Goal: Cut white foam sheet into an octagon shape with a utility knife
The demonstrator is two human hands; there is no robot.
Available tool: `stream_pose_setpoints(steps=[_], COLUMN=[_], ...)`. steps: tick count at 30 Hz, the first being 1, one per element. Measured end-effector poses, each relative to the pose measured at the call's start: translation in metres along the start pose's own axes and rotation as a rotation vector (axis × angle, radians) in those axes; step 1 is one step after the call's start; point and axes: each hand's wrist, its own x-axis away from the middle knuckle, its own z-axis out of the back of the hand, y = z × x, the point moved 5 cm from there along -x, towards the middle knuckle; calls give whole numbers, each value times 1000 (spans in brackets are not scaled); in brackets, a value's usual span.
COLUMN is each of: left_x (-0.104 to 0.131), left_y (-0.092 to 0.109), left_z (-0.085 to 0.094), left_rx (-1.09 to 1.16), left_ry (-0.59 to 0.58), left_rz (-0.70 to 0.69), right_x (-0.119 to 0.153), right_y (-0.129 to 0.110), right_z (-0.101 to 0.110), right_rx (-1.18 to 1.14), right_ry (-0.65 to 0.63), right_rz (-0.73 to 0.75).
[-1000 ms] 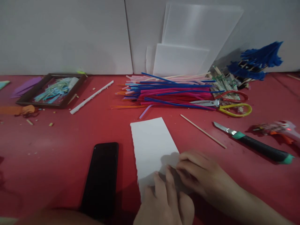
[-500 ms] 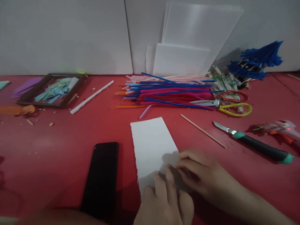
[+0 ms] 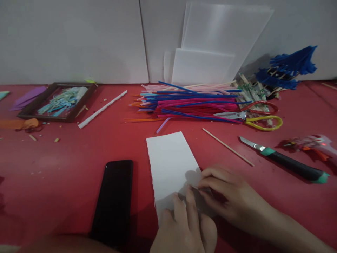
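A white board with a ragged left edge lies on the red table. My left hand rests on its lower part, with the index and middle fingers stretched out and pressed flat. At the board's right edge my right hand has its thumb and fingers closed round the end of something thin, too small and shadowed to name. That thin thing reaches toward my left fingertips. Left of the board lies a black phone.
Behind the board are a bundle of coloured pipe cleaners and scissors. A thin stick, a utility knife and a glue gun lie to the right. A brown frame sits at the back left.
My right thumb and fingers have shifted very slightly at the board's right edge. My left hand stays in nearly the same place.
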Motion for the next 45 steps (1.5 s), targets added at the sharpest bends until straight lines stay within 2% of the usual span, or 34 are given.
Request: stream_pose_setpoints(steps=[13,21,26,34,40,45], left_x=[7,10,13,2,0,0], left_y=[7,9,10,3,0,-1], left_z=[-10,-12,-16,-2,-2,-2], left_rx=[45,47,55,8,10,31], left_ry=[42,140,101,73,-24,-36], left_rz=[31,84,85,28,-17,-5], right_x=[0,1,-1,-2,0,1], right_y=[0,-1,0,-1,-1,0], right_z=[0,-2,-5,-4,-3,-4], right_rx=[18,1,27,24,20,9], right_ry=[20,-12,23,36,27,29], right_rz=[17,-10,-11,-9,-7,-16])
